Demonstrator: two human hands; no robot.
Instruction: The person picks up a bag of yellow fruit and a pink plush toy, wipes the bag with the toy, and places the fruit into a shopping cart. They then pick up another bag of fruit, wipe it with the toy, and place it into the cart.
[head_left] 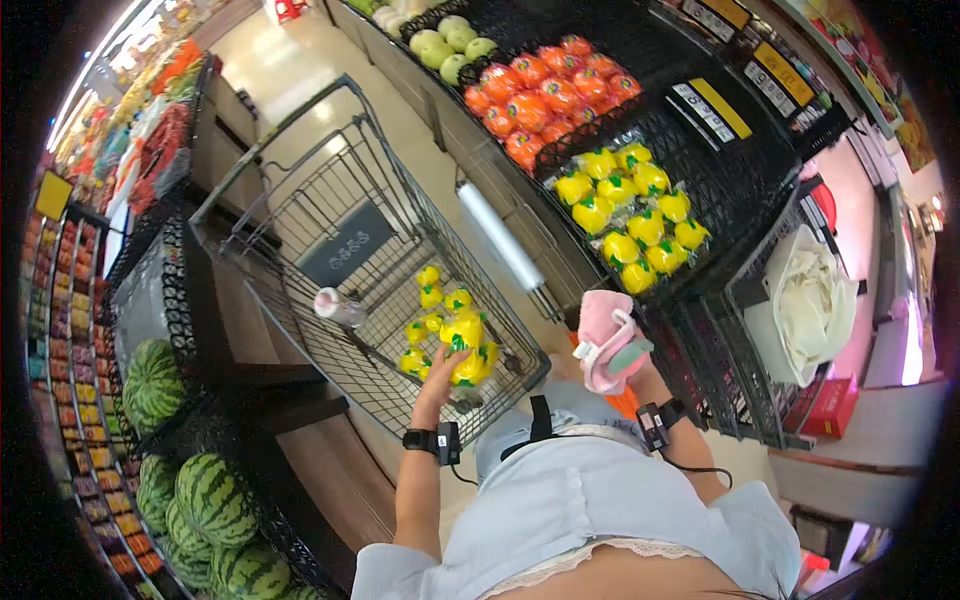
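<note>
My left hand (437, 378) reaches into the shopping cart (350, 240), its fingers closed on a yellow fruit (462, 328) with a green top. Several more of these yellow fruits (428, 295) lie in the cart around it. My right hand (645, 380), mostly hidden, is closed on a soft pink pouch (603, 330) with a white strap and a grey-green patch. Just ahead of the pouch, on the dark display, lies a pile of the same yellow fruits (640, 220).
A small bottle (340, 307) lies in the cart. A roll of clear plastic bags (500, 235) hangs beside it. Orange-red wrapped fruit (550, 90) and green fruit (450, 45) fill the display. Watermelons (215, 500) are piled at left. A white container with cloth (805, 310) stands at right.
</note>
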